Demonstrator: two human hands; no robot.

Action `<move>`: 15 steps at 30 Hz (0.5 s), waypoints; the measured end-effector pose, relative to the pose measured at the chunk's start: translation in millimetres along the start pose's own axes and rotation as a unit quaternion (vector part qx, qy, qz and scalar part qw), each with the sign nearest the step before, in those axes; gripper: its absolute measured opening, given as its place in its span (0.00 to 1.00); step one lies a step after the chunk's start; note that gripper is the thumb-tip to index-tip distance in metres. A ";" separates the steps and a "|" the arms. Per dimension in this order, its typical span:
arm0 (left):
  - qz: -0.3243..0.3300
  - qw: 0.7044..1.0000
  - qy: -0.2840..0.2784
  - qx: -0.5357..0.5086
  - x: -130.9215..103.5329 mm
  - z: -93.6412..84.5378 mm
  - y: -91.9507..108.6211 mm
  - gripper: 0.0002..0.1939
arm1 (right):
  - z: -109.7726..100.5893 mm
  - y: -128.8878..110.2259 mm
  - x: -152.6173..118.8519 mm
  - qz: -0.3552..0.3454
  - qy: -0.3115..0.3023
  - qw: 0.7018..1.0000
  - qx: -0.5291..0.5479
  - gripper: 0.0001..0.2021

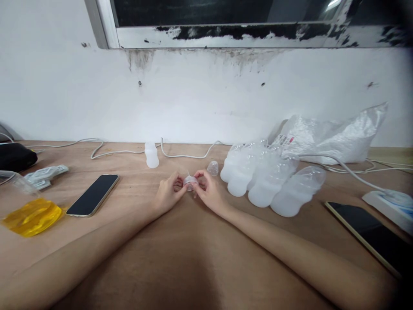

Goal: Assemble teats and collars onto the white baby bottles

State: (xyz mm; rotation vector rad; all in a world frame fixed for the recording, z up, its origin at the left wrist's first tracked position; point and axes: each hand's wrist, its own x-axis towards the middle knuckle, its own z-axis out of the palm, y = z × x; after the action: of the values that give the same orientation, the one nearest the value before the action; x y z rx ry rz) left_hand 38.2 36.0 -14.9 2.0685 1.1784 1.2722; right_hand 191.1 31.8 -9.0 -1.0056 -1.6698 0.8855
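Between my left hand (169,190) and my right hand (208,189) is a small clear bottle nipple with its screw ring (190,181), its tip pointing up. The fingertips of both hands pinch the ring from either side, just above the table. Past my left hand, an uncapped white baby bottle (152,156) stands upright near the wall. A clear dome cap (213,168) rests on the table just beyond my right hand. To the right stands a cluster of several white bottles (264,185) with clear domed tops.
Left lie a phone (93,195), small packets (45,175), a clear container with yellow contents (32,216) and a black pouch (16,157). Right are a clear plastic bag (335,133), a power strip (389,204) and a second phone or tablet (364,232). A white cable (190,156) runs along the wall.
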 end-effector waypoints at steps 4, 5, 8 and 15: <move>-0.022 0.997 0.018 0.065 1.3 1.6 -6.6 0.05 | 0.1 -1.2 3.2 0.065 -0.069 0.979 0.183 0.15; -0.029 0.996 0.020 0.082 1.1 2.1 -8.2 0.05 | 0.1 -0.8 3.9 0.076 -0.076 0.972 0.211 0.15; -0.023 0.994 0.011 0.110 -0.9 0.1 -8.9 0.06 | -0.5 1.2 5.1 0.102 -0.074 0.959 0.254 0.17; 0.114 0.980 0.135 0.096 20.3 -38.3 -15.3 0.28 | -0.9 6.6 6.9 0.134 -0.034 0.950 0.280 0.23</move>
State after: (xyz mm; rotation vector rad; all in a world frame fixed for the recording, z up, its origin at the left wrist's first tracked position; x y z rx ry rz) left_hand 2.4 58.9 2.6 2.2765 1.2479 1.6480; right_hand 191.9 40.8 -12.3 -0.8140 -1.2341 1.4872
